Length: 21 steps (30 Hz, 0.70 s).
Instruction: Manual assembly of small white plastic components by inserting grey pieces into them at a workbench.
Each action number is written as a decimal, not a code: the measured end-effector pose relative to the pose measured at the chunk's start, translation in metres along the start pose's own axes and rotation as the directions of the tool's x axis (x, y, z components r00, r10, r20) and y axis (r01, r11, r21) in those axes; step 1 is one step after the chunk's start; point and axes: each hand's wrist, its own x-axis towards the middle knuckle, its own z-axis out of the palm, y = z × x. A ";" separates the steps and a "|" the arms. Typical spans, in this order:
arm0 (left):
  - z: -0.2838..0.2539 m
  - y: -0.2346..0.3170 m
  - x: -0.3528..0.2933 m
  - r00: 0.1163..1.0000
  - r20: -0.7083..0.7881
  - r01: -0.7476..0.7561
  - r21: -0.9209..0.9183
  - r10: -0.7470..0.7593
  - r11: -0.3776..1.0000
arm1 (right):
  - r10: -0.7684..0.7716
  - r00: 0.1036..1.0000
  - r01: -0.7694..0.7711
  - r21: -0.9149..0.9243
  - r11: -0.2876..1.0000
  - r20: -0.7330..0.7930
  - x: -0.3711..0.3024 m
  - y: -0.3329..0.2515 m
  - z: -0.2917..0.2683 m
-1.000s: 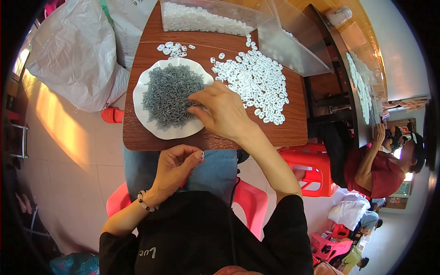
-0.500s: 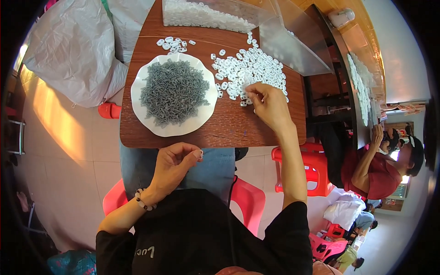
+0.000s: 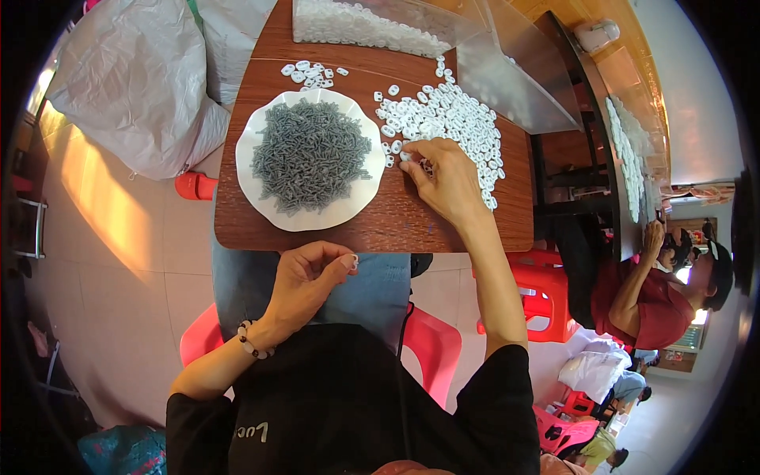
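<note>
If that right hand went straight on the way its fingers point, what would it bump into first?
Probably the loose white pieces just left of the right hand, then the wavy white plate. The hand's height is hard to judge, so it might pass over them.

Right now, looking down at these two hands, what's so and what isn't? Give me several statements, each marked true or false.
1. The white wavy-rimmed plate holds small grey rod-shaped pieces. True.
2. The left hand pinches a small white piece. True.
3. The right hand is over the plate. False: it is at the pile of flat white oval pieces.
4. The pale-and-dark beaded bracelet is on the right wrist. False: it is on the left.
</note>
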 end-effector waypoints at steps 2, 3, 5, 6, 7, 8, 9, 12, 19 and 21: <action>-0.001 0.000 0.000 1.000 -0.004 0.005 0.002 -0.005 1.000 | -0.041 0.999 0.038 -0.127 0.991 -0.021 0.001 0.003 0.005; -0.001 -0.001 0.000 1.000 -0.001 0.001 0.013 -0.001 1.000 | -0.043 0.999 0.040 -0.126 0.991 -0.020 0.002 0.002 0.006; -0.001 -0.001 0.000 1.000 0.003 -0.002 0.023 0.002 1.000 | 0.010 1.000 -0.010 -0.090 0.996 -0.005 0.002 0.001 0.006; -0.001 -0.001 0.000 1.000 0.005 -0.004 0.025 0.004 1.000 | 0.009 1.000 -0.010 -0.089 0.996 -0.004 0.002 0.001 0.006; -0.002 -0.001 0.000 1.000 0.009 -0.006 0.028 0.005 1.000 | -0.042 0.999 0.042 -0.075 0.996 0.010 0.002 0.002 0.006; -0.002 -0.002 0.000 1.000 0.008 -0.004 0.028 0.004 1.000 | -0.093 0.995 0.094 -0.061 0.994 0.023 0.001 0.002 0.005; -0.002 -0.002 0.001 1.000 0.009 0.004 0.031 -0.004 1.000 | -0.092 0.995 0.093 -0.061 0.994 0.024 0.000 0.000 0.004; -0.002 -0.003 0.001 1.000 0.011 0.014 0.030 -0.015 0.999 | -0.071 0.991 0.074 -0.027 0.997 0.111 -0.003 -0.008 -0.003; -0.001 -0.002 0.001 1.000 -0.001 0.013 -0.001 -0.013 1.000 | -0.096 0.993 0.093 0.046 0.995 0.074 0.003 -0.008 -0.001; -0.001 -0.001 0.001 1.000 -0.002 0.014 0.006 -0.014 1.000 | -0.151 0.988 0.149 0.040 0.988 0.045 0.004 -0.011 0.002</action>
